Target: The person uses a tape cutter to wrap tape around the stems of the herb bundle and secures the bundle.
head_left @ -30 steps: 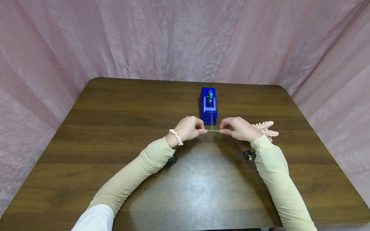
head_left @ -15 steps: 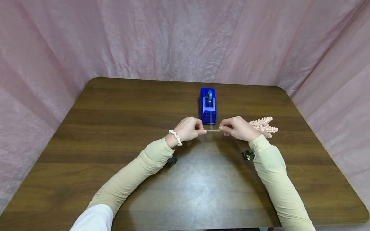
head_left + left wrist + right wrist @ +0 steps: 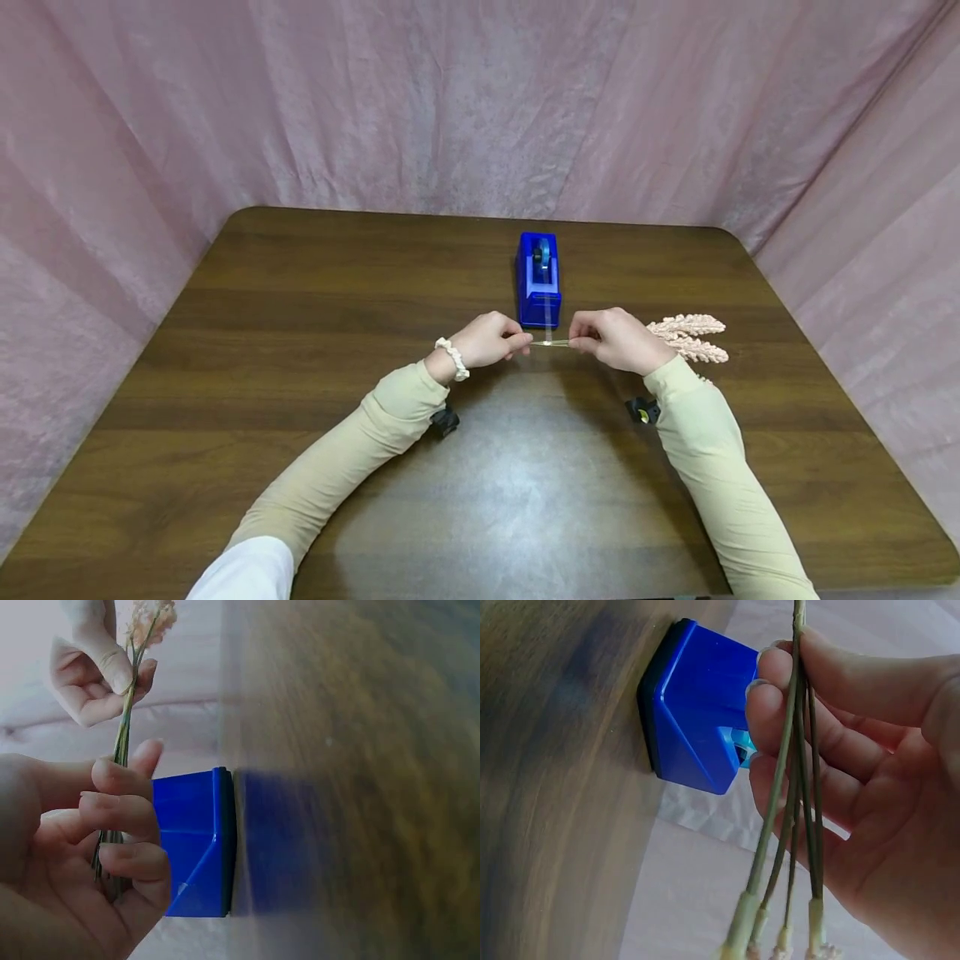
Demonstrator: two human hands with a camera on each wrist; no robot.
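Note:
Both hands hold a small bundle of thin green stems level above the table, just in front of a blue tape dispenser. My left hand grips the stem ends with curled fingers. My right hand pinches the stems nearer their pale pink flower heads, which stick out to the right past the wrist. A strip of clear tape seems to run from the dispenser's front edge to the stems. The dispenser stands close behind the fingers, and its blue body shows in the right wrist view.
A dark wooden table with rounded corners carries the dispenser near its far middle. Pink cloth hangs behind and at both sides. A white scrunchie sits on the left wrist.
The flower heads have swung slightly and now lie flatter, pointing right. Both hands stay at the stems in nearly the same place.

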